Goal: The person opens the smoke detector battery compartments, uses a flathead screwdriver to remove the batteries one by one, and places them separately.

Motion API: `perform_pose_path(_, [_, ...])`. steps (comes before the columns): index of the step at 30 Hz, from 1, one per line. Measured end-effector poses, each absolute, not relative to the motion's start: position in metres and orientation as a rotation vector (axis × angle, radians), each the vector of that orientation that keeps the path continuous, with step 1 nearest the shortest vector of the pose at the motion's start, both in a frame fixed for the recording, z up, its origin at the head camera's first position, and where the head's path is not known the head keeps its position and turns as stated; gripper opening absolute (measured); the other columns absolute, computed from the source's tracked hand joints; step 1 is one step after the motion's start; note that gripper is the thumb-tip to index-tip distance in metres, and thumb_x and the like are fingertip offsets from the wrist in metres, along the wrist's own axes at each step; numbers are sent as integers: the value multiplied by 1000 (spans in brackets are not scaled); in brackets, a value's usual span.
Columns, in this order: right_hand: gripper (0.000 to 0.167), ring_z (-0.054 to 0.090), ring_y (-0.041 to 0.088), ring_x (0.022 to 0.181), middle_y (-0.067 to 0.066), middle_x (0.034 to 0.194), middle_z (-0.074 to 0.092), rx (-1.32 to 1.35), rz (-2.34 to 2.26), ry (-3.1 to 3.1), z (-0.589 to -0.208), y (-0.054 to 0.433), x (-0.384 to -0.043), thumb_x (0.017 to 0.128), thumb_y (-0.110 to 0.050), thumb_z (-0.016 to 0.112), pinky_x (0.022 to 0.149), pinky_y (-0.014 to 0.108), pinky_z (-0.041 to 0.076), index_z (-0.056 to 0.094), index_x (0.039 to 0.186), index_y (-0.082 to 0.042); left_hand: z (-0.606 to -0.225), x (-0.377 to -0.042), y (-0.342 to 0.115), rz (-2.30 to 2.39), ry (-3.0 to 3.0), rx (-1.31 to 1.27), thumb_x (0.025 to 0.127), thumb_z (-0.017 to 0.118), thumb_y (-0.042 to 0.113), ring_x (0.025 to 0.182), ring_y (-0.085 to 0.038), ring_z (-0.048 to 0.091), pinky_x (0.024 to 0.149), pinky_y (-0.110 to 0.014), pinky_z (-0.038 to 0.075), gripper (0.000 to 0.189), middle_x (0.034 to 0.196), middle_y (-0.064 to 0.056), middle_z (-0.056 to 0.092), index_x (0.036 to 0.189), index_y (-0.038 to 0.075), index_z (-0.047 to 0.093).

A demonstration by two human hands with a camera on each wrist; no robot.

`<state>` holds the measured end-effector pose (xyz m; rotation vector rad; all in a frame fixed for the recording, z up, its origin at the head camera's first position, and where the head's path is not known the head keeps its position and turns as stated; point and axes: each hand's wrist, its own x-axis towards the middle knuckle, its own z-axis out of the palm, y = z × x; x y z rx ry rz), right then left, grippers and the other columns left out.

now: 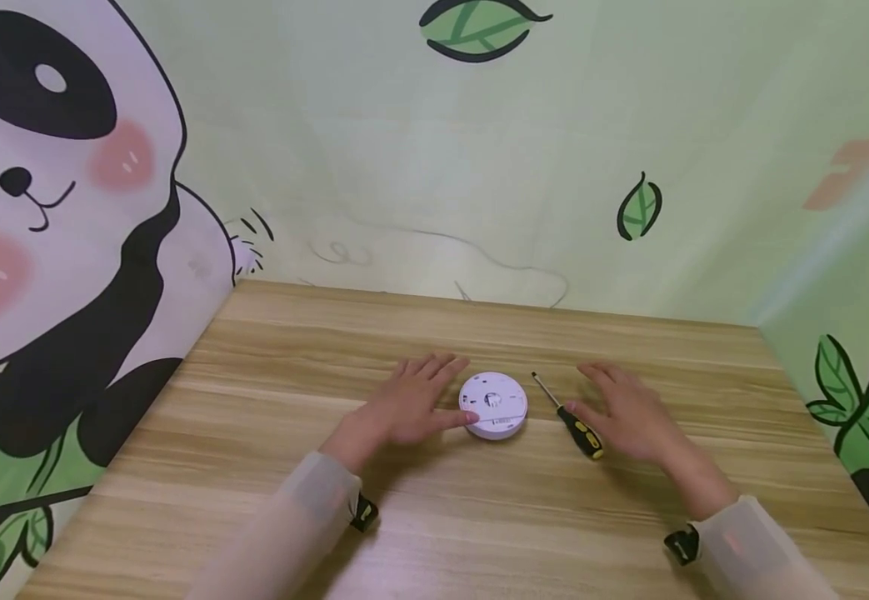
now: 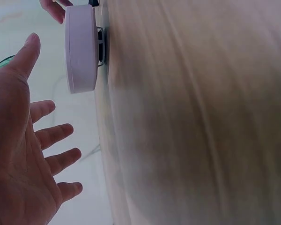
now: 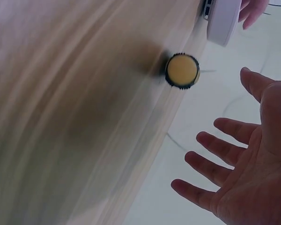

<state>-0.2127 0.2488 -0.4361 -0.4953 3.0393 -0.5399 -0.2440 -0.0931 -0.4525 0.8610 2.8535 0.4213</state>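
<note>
In the head view, a white disc [image 1: 492,406] lies on the surface [image 1: 524,533], with the left hand [image 1: 412,400] at its nine o'clock, the thumb overlapping its rim; a screwdriver [image 1: 582,432] lies at its three o'clock, blade aimed between ten and eleven, and the right hand [image 1: 625,412] is just beyond. Both hands' fingers are spread, gripping nothing. A sideways knock from the right thumb could probably set the screwdriver rolling. The disc looks like smooth, matt plastic with small printed marks; the surface has a streaky wood grain. From the left wrist, the disc stands edge-on towards eleven o'clock, thick-rimmed, a dark slotted part protruding underneath; the thumb is apart from it. Since that part looks narrower than the body, pressing down on the rim might tip it. From the right wrist, the screwdriver's round yellow end with a ribbed black edge faces the camera, between one and two o'clock; the open hand, around four, is clear of it, so a hasty pinch could miss the handle.
</note>
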Motion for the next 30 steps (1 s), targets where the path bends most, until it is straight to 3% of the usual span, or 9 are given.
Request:
perform_pose_path(12, [71,45,45,144,21,154,50,-598,-706,2992,-444,223,-208,99,-42,68,116,65,38,45,154,-3,-463,-233,-89,586,2794,843,87,63,76,155,-41,30,123,-60,32,105,172,-10,26,167,22,20])
perform_pose_path(22, [67,51,42,140,19,148,57,-670,-839,2966,-444,195,-211,94,-38,76,116,61,41,54,147,-4,-472,-232,-82,762,2722,827,82,77,66,157,-33,30,129,-49,26,115,171,-11,29,166,13,19])
perform_pose_path(30, [60,56,36,129,14,135,64,-739,-856,2974,-443,170,-218,87,-31,84,110,56,47,65,137,-5,-480,-239,-75,887,2667,790,79,82,63,157,-31,30,130,-57,16,117,169,-9,33,166,12,21])
